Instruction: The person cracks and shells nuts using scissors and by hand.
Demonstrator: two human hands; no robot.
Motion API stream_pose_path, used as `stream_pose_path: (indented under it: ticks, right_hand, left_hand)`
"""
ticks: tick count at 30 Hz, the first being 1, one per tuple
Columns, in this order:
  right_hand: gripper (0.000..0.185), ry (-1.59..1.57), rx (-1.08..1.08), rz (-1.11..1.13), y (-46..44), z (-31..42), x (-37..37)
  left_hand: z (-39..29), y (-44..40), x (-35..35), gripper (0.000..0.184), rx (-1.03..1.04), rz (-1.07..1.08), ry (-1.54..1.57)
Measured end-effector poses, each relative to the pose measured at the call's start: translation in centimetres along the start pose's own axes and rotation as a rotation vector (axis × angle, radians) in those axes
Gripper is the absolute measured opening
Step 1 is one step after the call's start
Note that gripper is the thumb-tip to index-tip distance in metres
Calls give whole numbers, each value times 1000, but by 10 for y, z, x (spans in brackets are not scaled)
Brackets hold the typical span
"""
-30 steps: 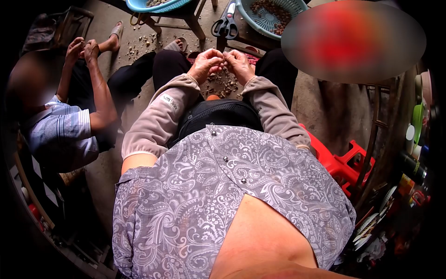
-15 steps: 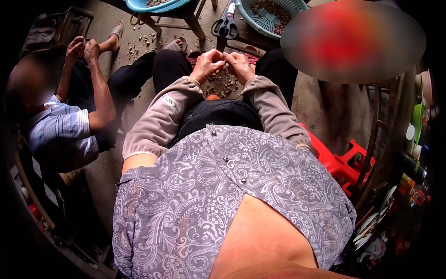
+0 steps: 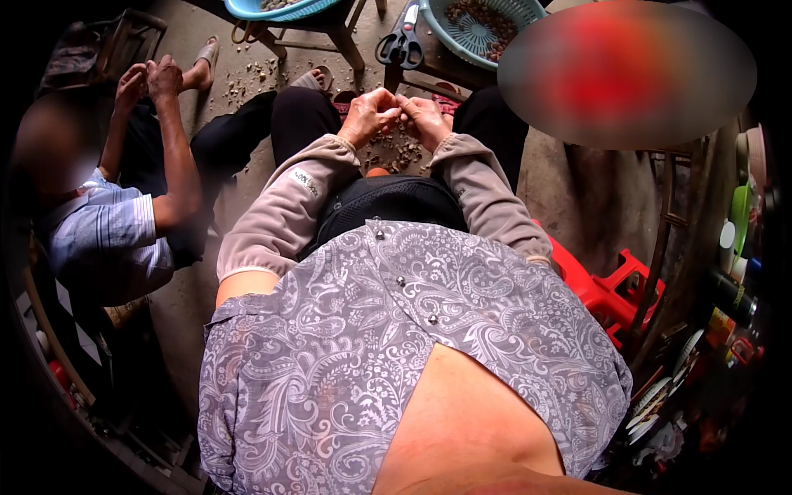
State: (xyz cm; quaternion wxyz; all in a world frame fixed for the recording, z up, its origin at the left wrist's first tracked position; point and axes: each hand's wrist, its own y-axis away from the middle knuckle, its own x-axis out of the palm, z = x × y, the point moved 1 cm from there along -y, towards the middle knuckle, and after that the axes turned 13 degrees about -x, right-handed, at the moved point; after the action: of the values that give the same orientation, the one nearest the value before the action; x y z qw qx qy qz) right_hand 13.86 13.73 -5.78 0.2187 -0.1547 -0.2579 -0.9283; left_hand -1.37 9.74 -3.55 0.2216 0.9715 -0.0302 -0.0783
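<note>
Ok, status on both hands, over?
Left hand and right hand close together. Anything pinched: too small to tell. Nothing seen blocking; scissors farther off.

Open for your hands [image 3: 361, 120]: down to the floor [image 3: 553, 173] between your left knee [image 3: 295, 124] and right knee [image 3: 497, 124] | blocking ahead: tabletop [image 3: 436, 63] with scissors [image 3: 405, 36], blue basket [image 3: 444, 38] | right: red stool [image 3: 615, 285]

On my feed, soft light from an unseen source falls brightest on the shirt [image 3: 330, 355] and on the left hand [image 3: 369, 117] and right hand [image 3: 426, 120] beyond it, both fairly crisp. The floor [image 3: 536, 188] beside the shirt reads dimmer. Far out on either side of it, I get bent, murky edges sinking into black; a grey-red blur [image 3: 627, 74] smothers the area beyond its right shoulder.
</note>
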Motion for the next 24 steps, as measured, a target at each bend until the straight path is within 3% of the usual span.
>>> stream_pose_path:
  ticks: [8, 11, 13, 24]
  right_hand:
    - [21, -255, 50, 68, 2, 3, 5]
    - [20, -263, 14, 76, -1, 3, 2]
    - [19, -239, -26, 59, -2, 5, 3]
    - [16, 445, -519, 55, -4, 11, 5]
  left_hand:
    - [-6, 5, 2, 10, 177, -224, -204]
    - [-8, 7, 0, 11, -12, -70, 166]
    - [-3, 4, -2, 11, -28, 5, 283]
    - [3, 4, -8, 15, -269, 247, 596]
